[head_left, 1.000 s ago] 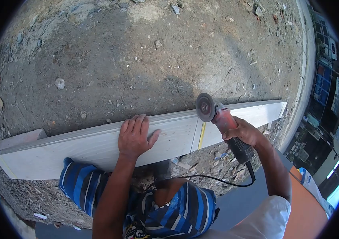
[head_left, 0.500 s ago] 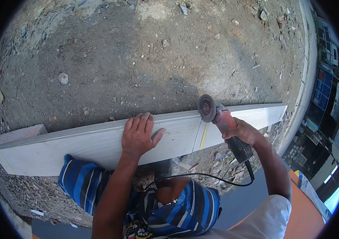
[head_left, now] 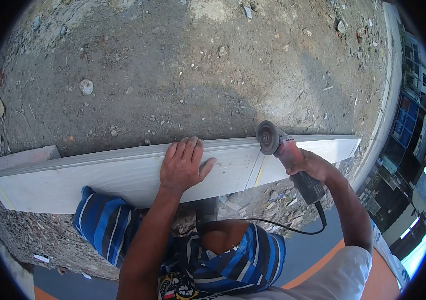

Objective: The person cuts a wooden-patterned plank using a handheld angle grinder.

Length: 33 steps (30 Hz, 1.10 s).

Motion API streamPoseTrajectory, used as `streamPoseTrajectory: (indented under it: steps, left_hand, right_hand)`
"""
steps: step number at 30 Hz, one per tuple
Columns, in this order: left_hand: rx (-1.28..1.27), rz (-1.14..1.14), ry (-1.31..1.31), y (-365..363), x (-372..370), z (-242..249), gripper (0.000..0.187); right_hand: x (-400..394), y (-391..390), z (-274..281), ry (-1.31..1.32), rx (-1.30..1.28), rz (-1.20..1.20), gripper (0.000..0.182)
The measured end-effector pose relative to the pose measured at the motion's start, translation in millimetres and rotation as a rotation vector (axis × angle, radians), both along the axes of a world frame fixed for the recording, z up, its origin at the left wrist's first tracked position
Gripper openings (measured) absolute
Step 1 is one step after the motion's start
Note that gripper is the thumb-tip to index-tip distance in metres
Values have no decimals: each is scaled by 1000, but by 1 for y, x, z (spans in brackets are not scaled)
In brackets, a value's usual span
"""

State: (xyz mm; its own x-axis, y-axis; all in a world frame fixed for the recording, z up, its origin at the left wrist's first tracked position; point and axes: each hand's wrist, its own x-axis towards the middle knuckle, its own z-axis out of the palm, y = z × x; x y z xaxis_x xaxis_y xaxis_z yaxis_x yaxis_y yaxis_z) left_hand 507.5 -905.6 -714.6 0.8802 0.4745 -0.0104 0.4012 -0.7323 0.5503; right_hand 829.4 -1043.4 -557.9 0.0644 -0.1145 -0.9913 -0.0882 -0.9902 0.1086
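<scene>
A long pale board (head_left: 108, 175), with several thin layers showing along its far edge, lies across the view in front of my knees. My left hand (head_left: 182, 165) lies flat on it, fingertips at the far edge and thumb spread to the right. My right hand (head_left: 312, 166) is wrapped round the body of a red and black angle grinder (head_left: 307, 186). The grinder's round disc (head_left: 267, 138) is at the board's far edge, close to a thin dark line across the face. Just right of that runs a yellow stripe (head_left: 259, 171).
A pale block (head_left: 28, 157) sits under the board's left end. The grinder's black cord (head_left: 285, 226) loops back past my knee in blue striped trousers (head_left: 255, 260). Bare dirt (head_left: 173, 75) with small stones stretches beyond; rubble (head_left: 283, 197) lies on the near side.
The whole view has shifted slightly, so hands, grinder and board appear a little further right. The disc keeps about the same place on the board, and my left hand stays flat.
</scene>
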Motion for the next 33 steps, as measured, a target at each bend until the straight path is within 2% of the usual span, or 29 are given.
streamPoseTrajectory:
  steps: [16,18,33]
  left_hand:
    - [-14,22,-15,0,-1,0,51]
    - [-13,24,-18,0,-1,-1,51]
    - [-13,31,-23,0,-1,-2,51]
  right_hand:
    - [10,16,-5,25,-92,65,48]
    - [10,21,-3,58,-126,4,47]
    - [21,29,-12,109,-173,-7,42]
